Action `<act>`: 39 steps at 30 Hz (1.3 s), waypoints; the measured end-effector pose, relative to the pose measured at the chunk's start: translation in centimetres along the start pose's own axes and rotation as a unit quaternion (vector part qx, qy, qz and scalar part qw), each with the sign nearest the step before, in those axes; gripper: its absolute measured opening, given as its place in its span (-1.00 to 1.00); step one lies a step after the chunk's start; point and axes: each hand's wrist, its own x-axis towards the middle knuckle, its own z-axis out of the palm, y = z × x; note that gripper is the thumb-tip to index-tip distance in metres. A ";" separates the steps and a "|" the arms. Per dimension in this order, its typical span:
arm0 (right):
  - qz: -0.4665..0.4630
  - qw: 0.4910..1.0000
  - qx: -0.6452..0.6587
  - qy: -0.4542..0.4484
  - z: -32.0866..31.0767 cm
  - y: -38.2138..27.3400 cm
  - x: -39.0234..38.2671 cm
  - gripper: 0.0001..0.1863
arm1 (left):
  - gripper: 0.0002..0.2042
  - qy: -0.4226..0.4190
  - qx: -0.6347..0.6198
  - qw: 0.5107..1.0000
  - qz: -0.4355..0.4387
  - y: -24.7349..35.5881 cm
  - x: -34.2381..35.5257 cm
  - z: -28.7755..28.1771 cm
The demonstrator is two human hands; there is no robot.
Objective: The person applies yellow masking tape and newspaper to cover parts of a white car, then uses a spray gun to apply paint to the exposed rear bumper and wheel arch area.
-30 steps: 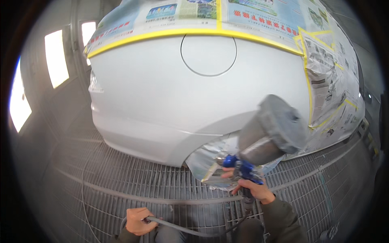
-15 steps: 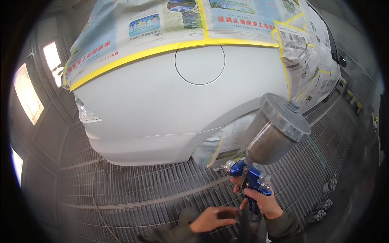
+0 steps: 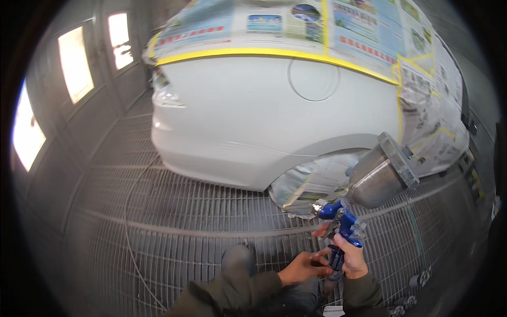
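Note:
My right hand (image 3: 354,256) is wrapped around the grip of a blue spray gun (image 3: 346,224), its fingers at the trigger. A large grey paint cup (image 3: 377,179) sits tilted on top of the gun, and the silver nozzle points left. My left hand (image 3: 303,268) is closed at the bottom of the grip, thumb and fingers pinching the fitting there. Beyond the gun stands the rear side of a pale grey-white car (image 3: 227,111). Its upper part is covered with newspaper (image 3: 259,39) edged in yellow tape (image 3: 227,52).
Masking paper also covers the wheel (image 3: 317,174). A metal grating (image 3: 185,211) forms the floor, with a thin hose (image 3: 129,248) running across it at the left. Bright panels (image 3: 75,63) are set in the left wall. Small metal parts (image 3: 420,279) lie at the lower right.
My left hand has come in from beside the gun and closed on the bottom of its grip. The view has turned, so the car appears farther right and more of the left wall shows.

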 end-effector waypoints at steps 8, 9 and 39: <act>-0.060 0.993 -0.101 -0.025 -1.4 -3.4 2.3 -0.59 | -0.41 -0.060 0.328 0.942 0.030 3.4 -6.6 -0.6; -0.077 0.990 -0.112 -0.028 -2.0 -4.3 2.6 -0.59 | -0.37 -0.096 0.360 0.928 -0.018 3.6 -9.9 -1.3; -0.268 0.926 -0.247 0.094 29.3 -3.9 19.7 -0.66 | -0.54 0.591 0.440 0.656 0.161 11.2 -37.1 -27.5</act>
